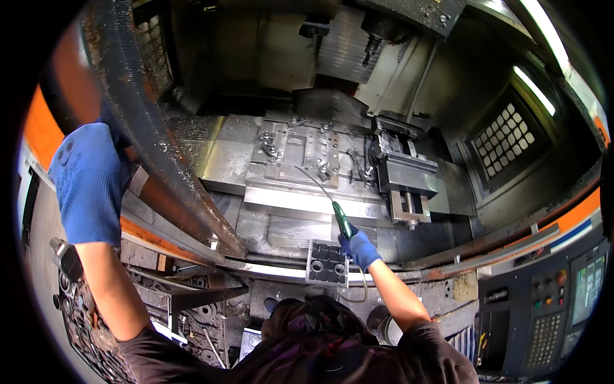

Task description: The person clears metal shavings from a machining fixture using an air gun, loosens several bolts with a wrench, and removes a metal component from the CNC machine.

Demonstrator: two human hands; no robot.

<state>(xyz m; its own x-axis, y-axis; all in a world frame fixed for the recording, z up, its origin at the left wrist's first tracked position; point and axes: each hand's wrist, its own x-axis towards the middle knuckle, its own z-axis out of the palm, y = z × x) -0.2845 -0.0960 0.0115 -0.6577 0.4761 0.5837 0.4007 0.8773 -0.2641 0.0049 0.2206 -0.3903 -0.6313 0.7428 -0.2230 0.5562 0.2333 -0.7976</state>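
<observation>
At five o'clock, the blue-gloved right hand [361,249] grasps a slender green air gun [342,219] pointing toward eleven. At nine, the blue-gloved left hand [93,169] is beside the rusty metal door edge [144,125]; I cannot tell its grip.

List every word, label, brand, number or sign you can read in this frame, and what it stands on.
Nothing here is clear enough to quote.
Lit screen, lower right: blurred, too small to read.
Keypad beside it: any key lettering too small.
Left blue glove: two dark ovals, no words made out.
</observation>
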